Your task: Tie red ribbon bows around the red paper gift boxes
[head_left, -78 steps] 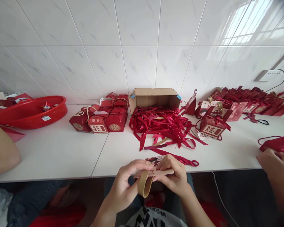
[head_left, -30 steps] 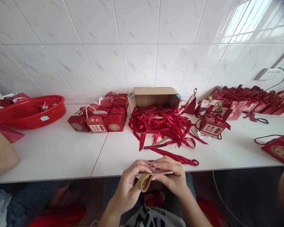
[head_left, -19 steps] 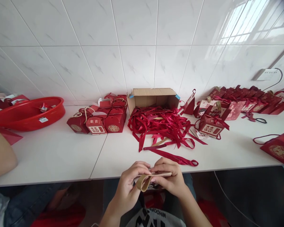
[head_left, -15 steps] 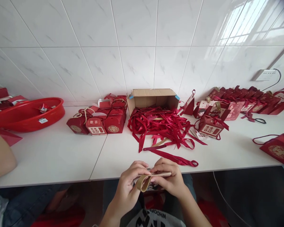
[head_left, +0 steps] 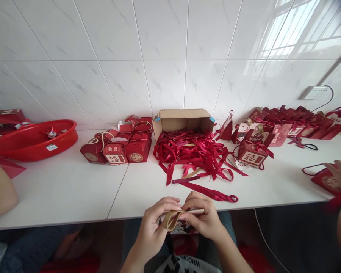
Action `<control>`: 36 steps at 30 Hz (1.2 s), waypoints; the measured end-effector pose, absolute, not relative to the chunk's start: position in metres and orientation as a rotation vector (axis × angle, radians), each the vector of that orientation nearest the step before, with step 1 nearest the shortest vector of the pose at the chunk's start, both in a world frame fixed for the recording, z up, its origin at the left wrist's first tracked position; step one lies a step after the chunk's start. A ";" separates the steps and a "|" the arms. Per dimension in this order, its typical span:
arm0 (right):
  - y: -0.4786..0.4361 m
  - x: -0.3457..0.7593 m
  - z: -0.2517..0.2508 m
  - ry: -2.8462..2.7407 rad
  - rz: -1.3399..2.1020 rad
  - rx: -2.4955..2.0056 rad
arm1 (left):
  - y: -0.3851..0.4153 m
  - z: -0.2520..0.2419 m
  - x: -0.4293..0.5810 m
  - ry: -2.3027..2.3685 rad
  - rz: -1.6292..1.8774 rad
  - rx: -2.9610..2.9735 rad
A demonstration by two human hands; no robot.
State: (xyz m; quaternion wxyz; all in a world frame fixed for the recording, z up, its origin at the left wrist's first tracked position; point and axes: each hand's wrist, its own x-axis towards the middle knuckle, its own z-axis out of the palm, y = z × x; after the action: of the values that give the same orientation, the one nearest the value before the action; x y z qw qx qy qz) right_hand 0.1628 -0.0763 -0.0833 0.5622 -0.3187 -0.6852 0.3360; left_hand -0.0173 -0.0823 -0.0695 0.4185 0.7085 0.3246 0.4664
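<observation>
- The left hand (head_left: 155, 223) has its grip closed on a tan strap (head_left: 170, 220). Thumb and fingers pinch it where it meets the card, and the rest hangs down in a loop.
- The right hand (head_left: 204, 220) has its grip closed on a flat card (head_left: 195, 211). The thumb lies on top and the fingers are under it.
- The card is thin and bendy, so I think it takes two hands to hold it flat. The pinch holds the strap end right at the card's edge.
- The card and strap are in the air, just in front of the near edge of the worktop (head_left: 74, 189) and above the person's lap. I think they are held close so the eyes can see the small parts.
- On the worktop, just past the hands, lies one loose red ribbon (head_left: 213, 193).
- Behind it is a big pile of red ribbons (head_left: 193, 153). It spills out of a cardboard box (head_left: 183, 119) lying on its side by the wall, so they are easy to pull out.
- To the left of the pile stands a bunch of little red boxes (head_left: 122, 146), close together.
- Far left is a red basin (head_left: 31, 140), and another person's arm (head_left: 0, 189) rests near it.
- To the right of the pile stands a red box with a bow (head_left: 252, 155).
- Far right, another person's hand (head_left: 339, 172) touches a red bag (head_left: 325, 180).
</observation>
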 end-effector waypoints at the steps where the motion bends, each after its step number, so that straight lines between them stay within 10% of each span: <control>1: -0.076 0.163 -0.083 -1.611 0.793 -0.758 | -0.083 -0.070 -0.017 0.835 1.169 1.747; 36: -0.063 0.173 -0.105 -1.499 0.865 -0.760 | -0.067 -0.056 -0.020 0.702 1.065 2.041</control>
State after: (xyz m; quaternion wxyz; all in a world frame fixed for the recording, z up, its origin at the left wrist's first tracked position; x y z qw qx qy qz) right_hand 0.1731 -0.0634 -0.1048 0.5858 -0.3258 -0.6427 0.3709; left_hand -0.0202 -0.0667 -0.0559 0.3594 0.7914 0.2722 0.4129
